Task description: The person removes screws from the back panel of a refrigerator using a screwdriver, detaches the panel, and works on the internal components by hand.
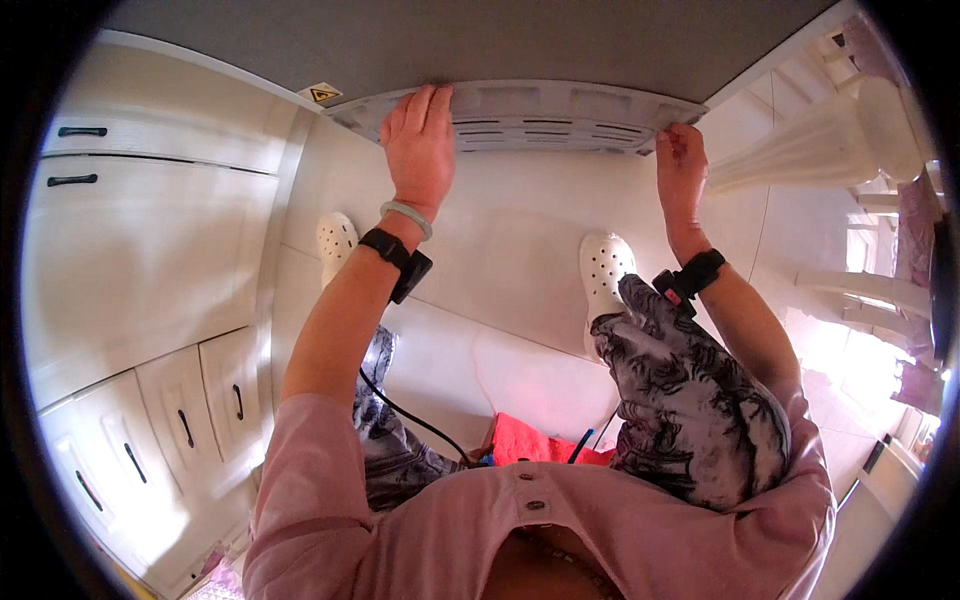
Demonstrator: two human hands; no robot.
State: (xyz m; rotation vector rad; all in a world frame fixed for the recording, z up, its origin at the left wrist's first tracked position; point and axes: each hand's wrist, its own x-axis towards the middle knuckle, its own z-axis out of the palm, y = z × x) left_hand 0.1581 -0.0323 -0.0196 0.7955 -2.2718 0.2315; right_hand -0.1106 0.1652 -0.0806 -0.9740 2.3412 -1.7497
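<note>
A long grey vented grille [545,128] with rows of slots runs along the lower edge of a large dark-grey appliance panel [520,40]. My left hand [418,150] is at its left part, fingers together and bent over its top edge, the thumb hidden behind them. At the right end of the grille, my right hand [682,165] has its fingers curled in and pinches the corner. Whether the grille is still fixed to the appliance, I cannot tell. A yellow warning sticker [321,93] is on the appliance's lower left corner.
White cabinets [160,240] with black handles stand on the left. To the right are a white table leg [820,145] and white chairs [865,290]. A red cloth-like item [535,442] and a black cable [415,420] lie on the pale tiled floor [480,240] beneath me.
</note>
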